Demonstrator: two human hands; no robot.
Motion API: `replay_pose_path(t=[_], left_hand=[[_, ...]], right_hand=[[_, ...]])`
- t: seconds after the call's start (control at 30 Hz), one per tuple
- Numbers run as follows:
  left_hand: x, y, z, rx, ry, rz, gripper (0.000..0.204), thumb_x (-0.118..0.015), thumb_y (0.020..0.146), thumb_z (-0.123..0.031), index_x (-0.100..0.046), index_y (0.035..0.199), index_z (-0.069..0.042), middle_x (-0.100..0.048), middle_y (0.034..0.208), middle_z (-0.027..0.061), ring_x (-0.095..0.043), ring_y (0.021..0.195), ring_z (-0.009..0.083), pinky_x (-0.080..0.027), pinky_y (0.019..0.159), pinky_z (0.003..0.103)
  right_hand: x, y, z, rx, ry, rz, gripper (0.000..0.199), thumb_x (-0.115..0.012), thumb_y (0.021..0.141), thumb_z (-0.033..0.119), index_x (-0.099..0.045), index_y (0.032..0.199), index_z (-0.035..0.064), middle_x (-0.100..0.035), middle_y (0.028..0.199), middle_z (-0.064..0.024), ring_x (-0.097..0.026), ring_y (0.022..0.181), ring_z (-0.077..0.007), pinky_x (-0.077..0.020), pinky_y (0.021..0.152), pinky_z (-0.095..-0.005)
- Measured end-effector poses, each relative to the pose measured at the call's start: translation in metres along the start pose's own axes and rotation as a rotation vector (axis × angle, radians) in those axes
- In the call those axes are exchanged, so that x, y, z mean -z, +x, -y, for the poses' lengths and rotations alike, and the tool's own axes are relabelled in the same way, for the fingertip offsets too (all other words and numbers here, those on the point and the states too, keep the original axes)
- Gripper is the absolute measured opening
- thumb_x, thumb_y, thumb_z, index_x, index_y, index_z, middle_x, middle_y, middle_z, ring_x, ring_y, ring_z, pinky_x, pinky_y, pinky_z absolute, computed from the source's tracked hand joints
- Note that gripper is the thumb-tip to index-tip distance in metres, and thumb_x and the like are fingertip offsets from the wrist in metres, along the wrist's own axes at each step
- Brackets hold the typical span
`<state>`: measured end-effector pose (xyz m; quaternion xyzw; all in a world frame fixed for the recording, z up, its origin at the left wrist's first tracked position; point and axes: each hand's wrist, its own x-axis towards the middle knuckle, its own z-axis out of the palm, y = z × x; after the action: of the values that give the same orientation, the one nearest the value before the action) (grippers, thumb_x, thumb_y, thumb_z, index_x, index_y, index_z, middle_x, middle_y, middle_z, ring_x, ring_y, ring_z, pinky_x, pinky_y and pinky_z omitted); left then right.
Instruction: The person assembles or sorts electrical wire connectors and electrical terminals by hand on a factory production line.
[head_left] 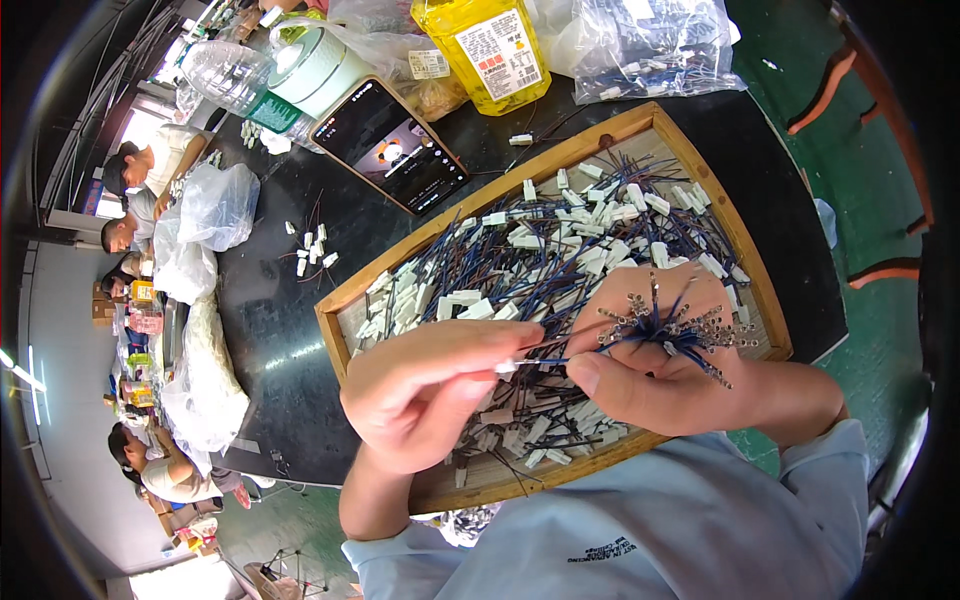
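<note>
A shallow wooden tray (700, 170) on a black table holds a heap of dark blue wires with white plastic connectors (560, 250). My right hand (670, 370) grips a bundle of blue wires (665, 325) whose metal terminal ends fan out above the fingers. Its thumb and forefinger also pinch one wire toward the left. My left hand (430, 385) pinches a small white connector (507, 366) at the end of that wire. Both hands hover over the tray's near half.
A phone (390, 148) with a lit screen lies beyond the tray. Behind it stand a yellow oil bottle (485, 50), a clear water bottle (235, 80) and plastic bags of parts (650, 45). Loose connectors (312, 248) lie on the table. Other people work at the far left.
</note>
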<state>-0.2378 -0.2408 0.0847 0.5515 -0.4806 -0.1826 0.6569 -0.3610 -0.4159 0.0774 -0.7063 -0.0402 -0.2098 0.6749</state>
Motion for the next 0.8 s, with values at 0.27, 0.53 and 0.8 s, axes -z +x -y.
replay_pose_path(t=[0.27, 0.53, 0.8], left_hand=[[0.001, 0.005, -0.004, -0.137, 0.307, 0.160, 0.021, -0.063, 0.076, 0.008, -0.063, 0.096, 0.007, -0.067, 0.094, 0.0209, -0.067, 0.087, 0.0313, -0.054, 0.076, 0.035], [0.026, 0.006, -0.002, -0.100, 0.386, -0.030, 0.019, -0.059, 0.082, -0.003, -0.062, 0.098, 0.006, -0.066, 0.096, 0.0209, -0.065, 0.092, 0.0306, -0.052, 0.080, 0.038], [-0.004, 0.016, 0.015, -0.016, 1.119, 0.284, 0.052, -0.064, 0.076, -0.032, -0.056, 0.118, -0.002, -0.051, 0.121, 0.0246, -0.049, 0.112, 0.0420, -0.038, 0.096, 0.044]], right_hand=[[-0.005, -0.002, 0.001, -0.194, 0.241, 0.080, 0.007, -0.065, 0.080, 0.004, -0.060, 0.079, 0.0007, -0.052, 0.063, 0.0061, -0.037, 0.055, 0.0022, -0.0263, 0.045, -0.0185], [-0.005, -0.001, 0.001, -0.340, 0.549, -0.375, 0.025, -0.060, 0.090, 0.018, -0.051, 0.069, 0.0078, -0.040, 0.056, 0.0080, -0.035, 0.049, -0.0008, -0.0264, 0.043, -0.0209], [-0.005, 0.001, -0.003, -0.126, 0.453, -0.352, 0.041, -0.021, 0.101, 0.037, -0.029, 0.069, 0.0129, -0.026, 0.053, 0.0025, -0.026, 0.044, -0.0104, -0.0233, 0.043, -0.0245]])
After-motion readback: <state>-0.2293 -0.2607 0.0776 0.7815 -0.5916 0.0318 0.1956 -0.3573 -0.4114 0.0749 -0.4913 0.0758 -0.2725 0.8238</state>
